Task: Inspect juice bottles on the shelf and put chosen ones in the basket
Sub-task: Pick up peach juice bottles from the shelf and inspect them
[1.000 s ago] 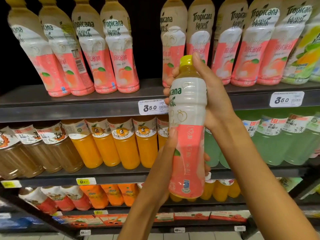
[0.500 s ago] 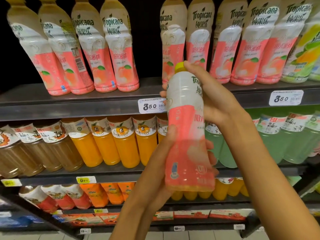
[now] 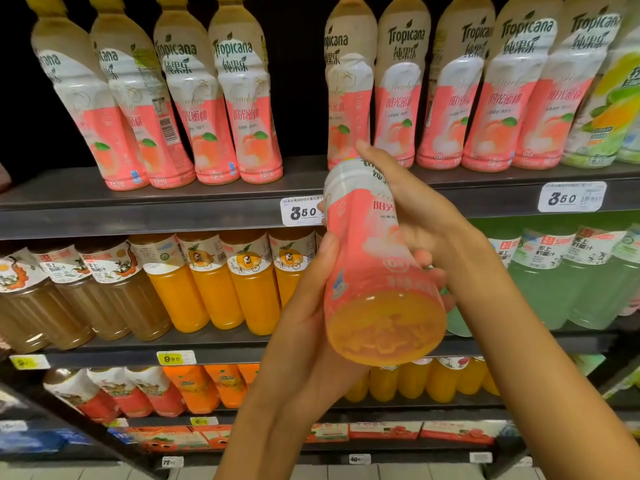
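Inspecting is the step in hand: in the head view, the peach juice bottle (image 3: 374, 258) is tipped with its base toward the camera, in front of the top shelf (image 3: 138, 216) edge by a 3.50 price tag (image 3: 302, 211). The left hand (image 3: 311, 327) grips its lower body, the right hand (image 3: 415, 216) wraps its shoulder (cap hidden). Next, judging it chosen, it needs lowering to a basket, which isn't visible.

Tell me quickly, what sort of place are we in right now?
Most likely a supermarket drinks aisle: dark shelves stocked with rows of identical juice bottles, and price tags clipped to the shelf edges. Both hands hold one peach bottle tilted base-up.
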A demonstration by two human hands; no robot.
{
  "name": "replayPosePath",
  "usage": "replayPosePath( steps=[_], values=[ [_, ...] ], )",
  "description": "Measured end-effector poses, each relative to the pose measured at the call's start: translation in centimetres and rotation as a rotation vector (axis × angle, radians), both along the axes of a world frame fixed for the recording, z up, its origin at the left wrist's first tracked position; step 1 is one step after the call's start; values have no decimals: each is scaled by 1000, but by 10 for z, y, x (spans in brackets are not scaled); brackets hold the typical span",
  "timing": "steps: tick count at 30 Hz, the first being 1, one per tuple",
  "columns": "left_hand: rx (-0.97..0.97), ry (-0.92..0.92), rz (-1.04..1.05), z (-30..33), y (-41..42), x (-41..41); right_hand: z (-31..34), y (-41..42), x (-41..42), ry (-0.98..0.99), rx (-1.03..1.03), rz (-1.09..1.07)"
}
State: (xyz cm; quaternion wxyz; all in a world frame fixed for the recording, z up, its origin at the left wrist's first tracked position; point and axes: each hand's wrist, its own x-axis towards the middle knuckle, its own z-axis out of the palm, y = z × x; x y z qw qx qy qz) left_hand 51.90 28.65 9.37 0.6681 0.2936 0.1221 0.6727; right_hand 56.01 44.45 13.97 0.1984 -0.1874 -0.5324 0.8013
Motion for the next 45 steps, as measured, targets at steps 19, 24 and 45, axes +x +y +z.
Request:
replayPosePath(
  steps=[19, 24, 45],
  values=[
    [-2, 969, 781, -28, 27, -21, 14, -16, 20, 343, 634, -266],
    [44, 1039, 926, -38, 38, -25, 11, -21, 32, 342, 910, -207],
    [31, 1014, 745, -52, 36, -28, -2, -7, 28, 537, 403, -22]
  ],
)
